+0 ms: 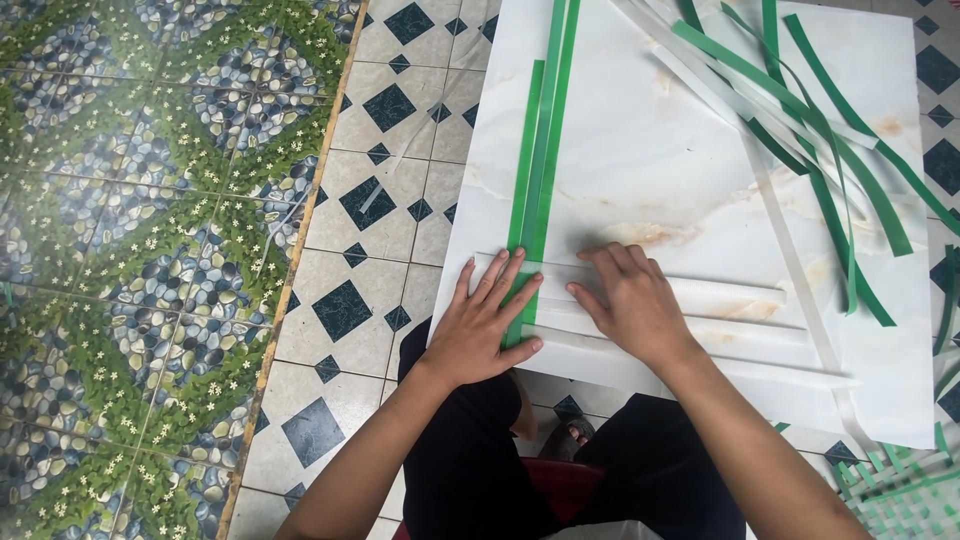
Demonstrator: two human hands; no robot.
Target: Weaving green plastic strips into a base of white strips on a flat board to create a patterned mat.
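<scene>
A large white marbled board [660, 150] lies on the tiled floor in front of me. Three green strips [540, 150] run lengthwise down its left part, side by side. White strips [720, 300] lie crosswise over the near end of the board. My left hand [487, 325] rests flat, fingers spread, on the lower ends of the green strips where they meet the white ones. Beside it, my right hand [632, 300] presses palm-down on the white strips with fingers curled slightly.
A loose pile of green and white strips [810, 120] lies across the board's right side. A woven green-and-white patch [900, 490] shows at the bottom right. Patterned tiles [370, 200] and a pebble-print floor [140, 250] lie to the left. My knees are below the board.
</scene>
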